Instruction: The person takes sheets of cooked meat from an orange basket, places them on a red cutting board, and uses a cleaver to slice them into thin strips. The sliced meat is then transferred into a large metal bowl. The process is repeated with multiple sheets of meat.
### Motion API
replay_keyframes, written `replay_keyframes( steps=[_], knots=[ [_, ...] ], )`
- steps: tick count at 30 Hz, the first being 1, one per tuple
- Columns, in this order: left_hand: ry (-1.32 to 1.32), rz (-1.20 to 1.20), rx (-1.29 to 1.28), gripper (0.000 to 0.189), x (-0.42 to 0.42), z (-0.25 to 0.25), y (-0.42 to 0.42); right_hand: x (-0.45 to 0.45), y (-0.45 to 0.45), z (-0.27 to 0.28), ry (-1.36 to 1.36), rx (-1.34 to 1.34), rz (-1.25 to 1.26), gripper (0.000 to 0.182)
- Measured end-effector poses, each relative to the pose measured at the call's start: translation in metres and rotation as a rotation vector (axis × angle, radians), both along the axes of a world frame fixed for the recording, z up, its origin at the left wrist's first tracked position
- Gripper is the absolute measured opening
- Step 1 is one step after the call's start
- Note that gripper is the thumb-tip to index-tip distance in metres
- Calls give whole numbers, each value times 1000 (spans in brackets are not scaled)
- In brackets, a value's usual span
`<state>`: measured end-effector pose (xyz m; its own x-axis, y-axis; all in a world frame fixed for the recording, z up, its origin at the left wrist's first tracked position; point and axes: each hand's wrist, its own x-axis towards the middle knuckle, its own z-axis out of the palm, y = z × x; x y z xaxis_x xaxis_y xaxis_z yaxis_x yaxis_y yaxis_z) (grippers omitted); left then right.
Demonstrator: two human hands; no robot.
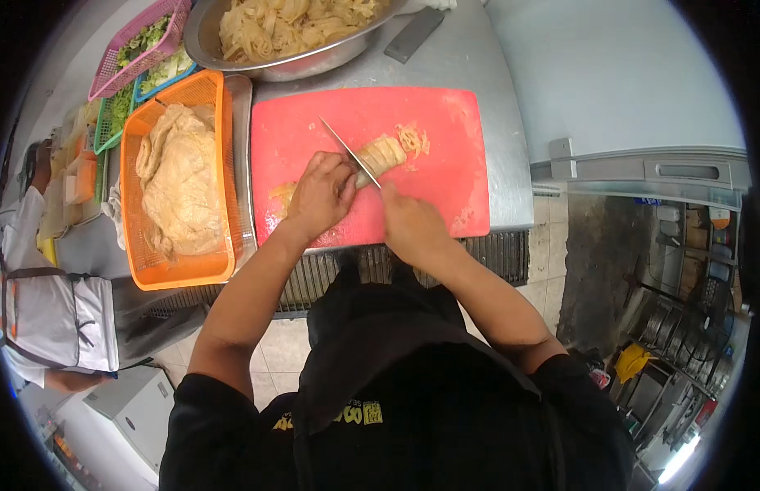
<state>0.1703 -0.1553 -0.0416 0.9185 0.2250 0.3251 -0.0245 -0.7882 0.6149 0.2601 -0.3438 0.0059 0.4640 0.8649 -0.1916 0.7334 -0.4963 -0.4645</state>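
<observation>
My right hand (413, 230) grips a knife whose blade (350, 151) slants up to the left across a pale rolled food (381, 154). It looks like tofu skin, though I cannot be sure. With bent fingers, my left hand (323, 191) holds the roll's lower-left end, beside the blade. Cut slices still stand together right of the blade. Thin cut strips (413, 140) lie past them on the red cutting board (294, 132). A smaller yellowish scrap (283, 195) shows left of my left hand. The knife handle is hidden in my fist.
An orange basket (227, 184) of pale folded sheets stands left of the board. Behind is a metal bowl (202, 46) heaped with strips, near a dark grey block (415, 35). Vegetable baskets (165, 49) are far left. Another person (54, 319) stands left; a white appliance (607, 80) is right.
</observation>
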Motion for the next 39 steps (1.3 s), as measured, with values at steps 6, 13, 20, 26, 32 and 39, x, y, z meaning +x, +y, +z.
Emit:
replay_keyframes(
  steps=[6, 13, 20, 26, 32, 39],
  knots=[
    [-21, 36, 92, 13, -7, -3, 6, -4, -15, 43, -15, -34, 59, 29],
    [-42, 68, 78, 15, -6, -7, 3, -14, -32, 38, 25, -41, 40, 31],
    [-32, 112, 66, 14, -7, -9, 7, -10, -44, 39, 49, -75, 59, 30],
    [-44, -5, 57, 15, -19, 3, 12, -2, 15, -3, 13, 30, -6, 31],
    [-57, 22, 127, 19, -24, -6, 16, -18, -26, 63, -29, -70, 97, 31],
    [6, 39, 127, 21, -21, -6, 17, -19, -13, 27, -51, 14, 106, 31]
  ],
)
